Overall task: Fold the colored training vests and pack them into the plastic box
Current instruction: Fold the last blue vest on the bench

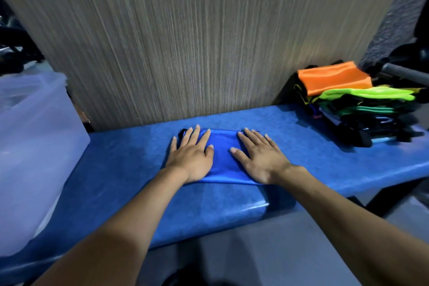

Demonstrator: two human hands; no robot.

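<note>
A wood-grain panel stands upright behind the work surface and fills the upper part of the view. A blue table runs in front of it from left to right. A translucent plastic box sits on the left end of the table; its contents cannot be made out. A stack of vests lies on the right end of the table, against the panel, with an orange vest on top and bright green and dark layers under it. A folded blue vest lies flat at the middle of the table, near the front edge and well apart from both the box and the stack. The left hand rests palm down on the left part of the blue vest, fingers straight and spread, gripping nothing. The right hand rests palm down on the right part, fingers likewise straight and spread.
</note>
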